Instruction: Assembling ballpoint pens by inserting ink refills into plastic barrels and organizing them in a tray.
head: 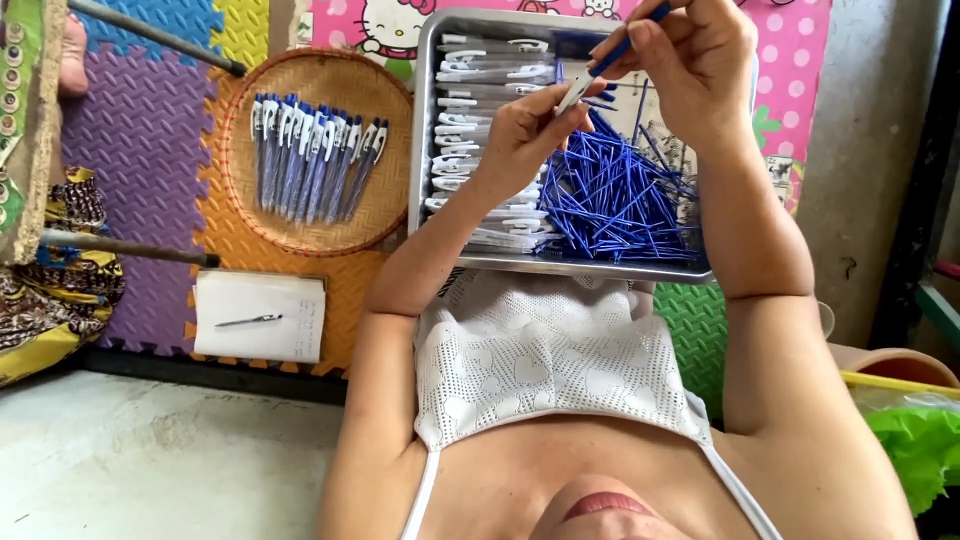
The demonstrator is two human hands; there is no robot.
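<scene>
My left hand (520, 132) pinches a white pen barrel (574, 96) over a metal tray (424, 120) resting on my lap. Just above it, my right hand (692, 62) grips a thin blue pen part (628, 42), whose lower end meets the barrel's top. The tray's left side holds several white pen barrels (478, 75) in rows. A loose heap of blue refills (612, 205) fills its right side. To the left of the tray, a round wicker basket (300, 232) holds several assembled blue-and-white pens (315, 155) laid side by side.
A white notepad (262, 335) with a pen (248, 321) on it lies on coloured foam floor tiles (150, 130) below the basket. Two dark rods (125, 247) cross at the left beside patterned cloth (55, 300). A green bag (920, 445) sits at the right.
</scene>
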